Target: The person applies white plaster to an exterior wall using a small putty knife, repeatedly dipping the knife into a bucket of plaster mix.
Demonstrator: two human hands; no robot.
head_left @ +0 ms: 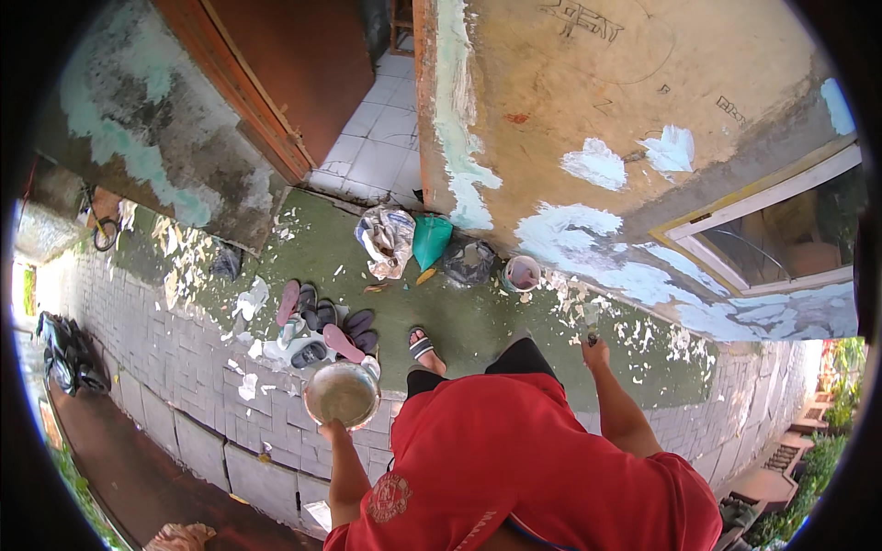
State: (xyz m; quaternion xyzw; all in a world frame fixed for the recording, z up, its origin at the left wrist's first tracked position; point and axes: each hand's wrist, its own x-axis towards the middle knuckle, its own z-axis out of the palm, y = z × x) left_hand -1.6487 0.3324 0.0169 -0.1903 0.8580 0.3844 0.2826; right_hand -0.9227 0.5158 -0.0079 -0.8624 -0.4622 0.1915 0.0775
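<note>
My left hand (333, 429) is closed on the near rim of a round bowl (343, 397), which has a light rim and holds a greyish-brown substance. Out to the right, my right hand (595, 350) grips the dark handle of a putty knife (591, 318). Its pale blade points away from me, over ground strewn with white flakes and apart from the wall (560, 110) in the picture. That wall is tan, with pale blue and mint patches. The fingertips under the bowl are hidden.
Several sandals and slippers (342, 343) lie beyond the bowl. Ahead, by the doorway, stand a white sack (386, 241), a green bag (431, 241), a black bag (469, 261) and a small bucket (522, 274). A framed window (781, 230) is at right, a bicycle wheel (107, 234) far left.
</note>
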